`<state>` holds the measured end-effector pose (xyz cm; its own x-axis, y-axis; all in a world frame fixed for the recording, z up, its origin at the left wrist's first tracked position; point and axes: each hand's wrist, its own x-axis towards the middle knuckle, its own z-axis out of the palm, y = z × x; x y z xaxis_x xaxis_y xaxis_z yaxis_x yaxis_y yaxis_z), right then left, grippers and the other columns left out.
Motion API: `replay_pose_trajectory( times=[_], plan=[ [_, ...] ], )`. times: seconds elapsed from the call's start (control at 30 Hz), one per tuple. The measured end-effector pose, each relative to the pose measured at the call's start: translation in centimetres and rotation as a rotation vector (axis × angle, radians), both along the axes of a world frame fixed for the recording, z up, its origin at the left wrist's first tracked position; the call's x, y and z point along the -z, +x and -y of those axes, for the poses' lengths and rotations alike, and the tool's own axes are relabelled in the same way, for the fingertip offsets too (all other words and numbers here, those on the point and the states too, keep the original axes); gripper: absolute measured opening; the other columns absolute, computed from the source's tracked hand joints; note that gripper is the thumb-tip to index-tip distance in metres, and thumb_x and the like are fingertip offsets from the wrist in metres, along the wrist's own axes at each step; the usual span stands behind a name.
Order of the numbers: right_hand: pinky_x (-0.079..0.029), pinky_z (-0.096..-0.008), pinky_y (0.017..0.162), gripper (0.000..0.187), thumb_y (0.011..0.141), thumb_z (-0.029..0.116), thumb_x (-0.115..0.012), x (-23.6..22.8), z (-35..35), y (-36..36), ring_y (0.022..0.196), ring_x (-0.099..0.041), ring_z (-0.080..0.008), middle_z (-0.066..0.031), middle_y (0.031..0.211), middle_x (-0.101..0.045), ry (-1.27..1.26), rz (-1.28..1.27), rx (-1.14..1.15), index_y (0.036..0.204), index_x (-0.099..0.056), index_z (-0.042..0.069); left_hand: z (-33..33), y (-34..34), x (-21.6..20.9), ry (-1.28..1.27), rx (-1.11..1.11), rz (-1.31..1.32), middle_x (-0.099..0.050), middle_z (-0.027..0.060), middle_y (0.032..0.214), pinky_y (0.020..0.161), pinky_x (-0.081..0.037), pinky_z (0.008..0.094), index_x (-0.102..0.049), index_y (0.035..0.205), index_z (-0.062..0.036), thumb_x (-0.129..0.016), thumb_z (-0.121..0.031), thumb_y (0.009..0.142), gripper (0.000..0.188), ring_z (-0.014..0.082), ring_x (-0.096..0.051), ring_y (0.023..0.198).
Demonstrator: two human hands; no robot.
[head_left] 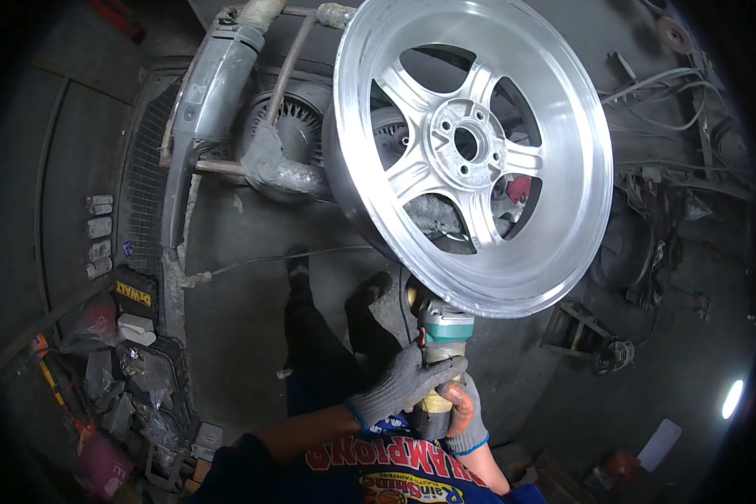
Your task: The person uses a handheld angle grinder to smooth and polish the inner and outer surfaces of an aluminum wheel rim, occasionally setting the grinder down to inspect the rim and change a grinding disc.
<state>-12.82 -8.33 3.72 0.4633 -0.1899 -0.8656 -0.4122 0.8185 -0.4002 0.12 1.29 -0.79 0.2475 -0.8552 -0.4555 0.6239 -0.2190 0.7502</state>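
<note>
A bare silver alloy wheel rim [567, 239] with several broad spokes takes up the upper middle, tilted, with its hollow side toward me. Just below its lower edge is an angle grinder [445, 329] with a teal head and a body wrapped in yellowish tape. My left hand [399, 386], in a grey knitted glove, lies closed across the grinder's body. From the right, my right hand [470, 420] wraps the lower body in a grey glove with orange on a finger. The grinder's disc is mostly hidden behind the rim, so contact cannot be made out.
Behind the rim stands a pipe frame [290, 63] with a long grey power tool [218, 88] on it. Another wheel [290, 130] is beneath. A cable [286, 259] crosses toward the rim. Tool cases [164, 361] and bags line the left; a metal stand [575, 328] is at right.
</note>
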Motion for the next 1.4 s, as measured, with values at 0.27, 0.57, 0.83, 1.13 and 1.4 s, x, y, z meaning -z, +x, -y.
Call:
replay_pose_trajectory(
  times=[0.27,0.57,0.83,1.13,1.4],
  plan=[
    [-0.049,-0.0389,0.093,0.044,0.085,0.024,-0.057,3.7,0.6,-5.3,0.103,-0.062,-0.0258,-0.0130,0.116,-0.062,-0.106,-0.030,-0.007,0.121,-0.055,0.000,0.4,1.5,-1.6,0.045,-0.053,-0.180,-0.066,0.0112,0.102,0.084,-0.051,0.0322,-0.064,0.110,-0.0008,-0.065,-0.018,0.091,0.026,0.0197,-0.064,0.093],
    [-0.050,-0.0381,0.091,0.039,0.087,0.022,-0.056,1.5,0.5,-1.8,0.102,-0.062,-0.0250,-0.0111,0.113,-0.063,-0.089,0.008,0.005,0.119,-0.056,0.000,1.0,0.3,-0.8,-0.013,-0.200,-0.148,-0.064,0.0072,0.084,0.050,-0.047,0.0275,-0.062,0.103,-0.0048,-0.066,-0.040,0.087,0.039,0.0125,-0.060,0.066],
    [-0.050,-0.0368,0.090,0.038,0.089,0.024,-0.058,2.3,0.4,-2.9,0.101,-0.062,-0.0236,-0.0103,0.113,-0.063,-0.136,-0.044,0.057,0.119,-0.055,0.001,1.5,0.9,-1.1,0.194,0.079,-0.234,-0.065,0.0060,0.084,0.040,-0.044,0.0237,-0.063,0.104,-0.0041,-0.067,-0.046,0.085,0.046,0.0097,-0.060,0.064],
    [-0.050,-0.0465,0.094,0.077,0.078,0.043,-0.072,0.3,0.5,-1.9,0.106,-0.062,-0.0321,-0.0191,0.122,-0.059,0.121,0.263,0.234,0.134,-0.044,-0.001,0.9,-0.8,-1.0,0.079,0.098,-0.164,-0.064,0.0049,0.089,0.052,-0.047,0.0237,-0.059,0.110,-0.0040,-0.072,-0.038,0.084,0.044,0.0082,-0.059,0.070],
    [-0.056,-0.0488,0.082,0.085,0.079,0.054,-0.071,0.4,0.1,-0.7,0.098,-0.065,-0.0342,-0.0211,0.116,-0.061,0.246,0.308,0.171,0.133,-0.043,-0.005,-0.2,0.3,-3.3,-0.034,-0.106,-0.236,-0.064,0.0063,0.095,0.073,-0.050,0.0290,-0.058,0.109,-0.0032,-0.073,-0.026,0.086,0.036,0.0107,-0.060,0.084]
  ],
)
